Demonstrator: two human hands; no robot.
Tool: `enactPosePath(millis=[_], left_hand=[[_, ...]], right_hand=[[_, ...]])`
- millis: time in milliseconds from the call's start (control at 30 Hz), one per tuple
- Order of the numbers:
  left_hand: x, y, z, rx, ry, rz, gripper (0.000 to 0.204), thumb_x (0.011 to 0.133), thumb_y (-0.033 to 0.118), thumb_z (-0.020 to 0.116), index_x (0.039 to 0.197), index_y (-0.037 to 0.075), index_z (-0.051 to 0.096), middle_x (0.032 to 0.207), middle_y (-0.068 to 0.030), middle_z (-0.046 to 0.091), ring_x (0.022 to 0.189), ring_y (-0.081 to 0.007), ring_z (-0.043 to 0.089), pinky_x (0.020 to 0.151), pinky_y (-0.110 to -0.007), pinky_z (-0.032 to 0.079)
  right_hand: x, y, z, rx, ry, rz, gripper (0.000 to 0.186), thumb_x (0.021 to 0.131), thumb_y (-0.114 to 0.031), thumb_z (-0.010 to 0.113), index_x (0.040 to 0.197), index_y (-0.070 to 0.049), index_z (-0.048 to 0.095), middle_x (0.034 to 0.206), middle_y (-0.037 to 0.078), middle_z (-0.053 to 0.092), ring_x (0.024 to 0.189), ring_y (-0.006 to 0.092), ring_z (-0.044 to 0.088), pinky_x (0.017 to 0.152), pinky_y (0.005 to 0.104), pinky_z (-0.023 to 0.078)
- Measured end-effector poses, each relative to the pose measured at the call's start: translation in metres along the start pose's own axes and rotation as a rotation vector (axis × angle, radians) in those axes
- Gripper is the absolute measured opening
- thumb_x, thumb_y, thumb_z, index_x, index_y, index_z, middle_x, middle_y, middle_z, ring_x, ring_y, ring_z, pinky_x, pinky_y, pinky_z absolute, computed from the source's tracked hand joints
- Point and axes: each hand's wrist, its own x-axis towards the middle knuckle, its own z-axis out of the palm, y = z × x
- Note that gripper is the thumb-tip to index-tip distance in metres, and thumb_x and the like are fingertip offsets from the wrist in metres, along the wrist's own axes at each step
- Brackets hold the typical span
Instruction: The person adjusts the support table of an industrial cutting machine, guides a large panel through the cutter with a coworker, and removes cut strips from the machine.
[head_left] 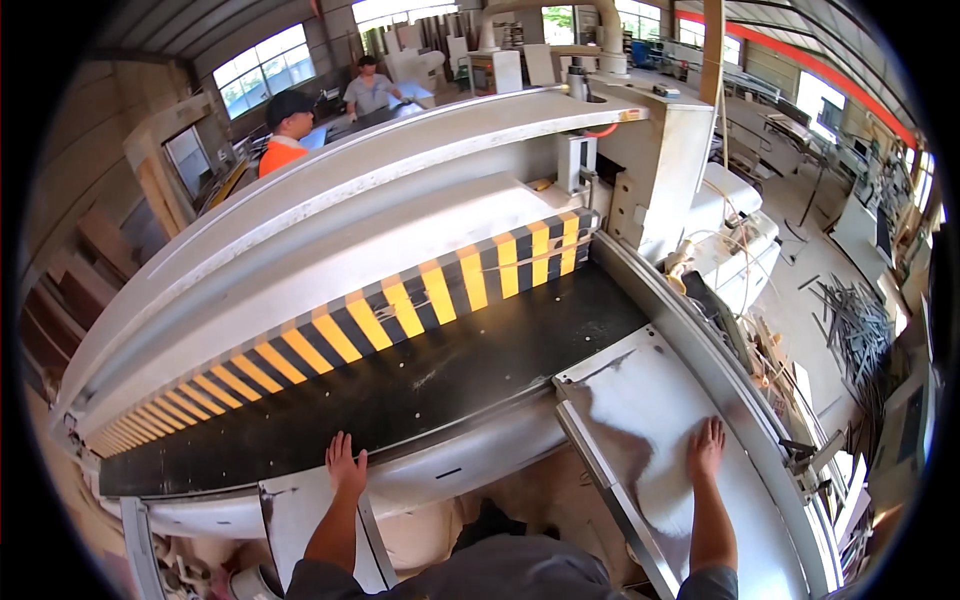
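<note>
My left hand (346,464) has its fingers stretched out and holds nothing. It is at the front edge of a black machine bed (510,335) dotted with small pale spots, above the end of a narrow grey support table (300,510). Fingers extended, my right hand (706,446) lies on a worn metal side table (640,400) with a shiny bare patch. Across the back of the bed runs a yellow-and-black striped strip (430,290) under a long white machine beam (400,165).
A metal rail (700,370) borders the side table on the right. Past it are a white housing (735,230) and a heap of grey strips (855,330) on the floor. Beyond the beam are a person in an orange top (282,152) and another in grey (370,92).
</note>
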Motion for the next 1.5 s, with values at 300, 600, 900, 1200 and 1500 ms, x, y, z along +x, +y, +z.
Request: enactPosePath(millis=[300, 600, 900, 1200, 1500], left_hand=[[0.077, -0.003, 0.048, -0.203, 0.177, -0.012, 0.046, 0.1, 0.031, 0.065, 0.138, 0.007, 0.06, 0.155, -0.0191, 0.05, 0.144, -0.0409, 0.043, 0.121, -0.052, 0.032], [0.135, 0.065, 0.065, -0.337, 0.101, 0.387, 0.045, 0.095, 0.023, 0.072, 0.135, 0.005, 0.062, 0.15, -0.0186, 0.053, 0.138, -0.0422, 0.048, 0.117, -0.051, 0.039], [0.186, 0.121, 0.092, -0.36, -0.055, 0.697, 0.051, 0.095, 0.021, 0.071, 0.141, 0.004, 0.057, 0.158, -0.0189, 0.044, 0.144, -0.0438, 0.041, 0.121, -0.052, 0.035], [0.234, 0.151, 0.118, -0.084, -0.083, 0.843, 0.06, 0.1, 0.026, 0.065, 0.153, 0.005, 0.047, 0.165, -0.0195, 0.035, 0.153, -0.0376, 0.032, 0.129, -0.05, 0.023], [0.281, 0.159, 0.141, 0.118, -0.074, 0.456, 0.076, 0.102, 0.041, 0.061, 0.159, 0.0, 0.034, 0.165, -0.0205, 0.035, 0.154, -0.0374, 0.03, 0.129, -0.052, 0.019]], right_hand=[[-0.044, -0.022, -0.006, -0.01, -0.149, 0.046, 0.064, 0.096, -0.031, 0.064, 0.153, -0.005, 0.048, 0.166, 0.019, 0.038, 0.155, 0.0373, 0.031, 0.126, 0.0498, 0.027], [-0.04, -0.04, -0.002, -0.119, -0.257, 0.113, 0.079, 0.097, -0.036, 0.066, 0.162, -0.004, 0.033, 0.171, 0.02, 0.027, 0.159, 0.0373, 0.022, 0.129, 0.0492, 0.021], [-0.037, -0.054, 0.001, -0.166, -0.334, 0.218, 0.088, 0.099, -0.043, 0.063, 0.167, -0.008, 0.02, 0.175, 0.017, 0.015, 0.162, 0.0331, 0.01, 0.131, 0.0482, 0.013], [-0.043, -0.053, 0.008, -0.119, -0.347, 0.28, 0.093, 0.097, -0.043, 0.067, 0.168, -0.009, 0.018, 0.177, 0.012, 0.008, 0.163, 0.0294, 0.003, 0.132, 0.0457, 0.007], [-0.042, -0.053, 0.021, -0.087, -0.357, 0.29, 0.094, 0.095, -0.045, 0.068, 0.167, -0.009, 0.02, 0.177, 0.012, 0.01, 0.163, 0.0291, 0.004, 0.132, 0.0458, 0.008]])
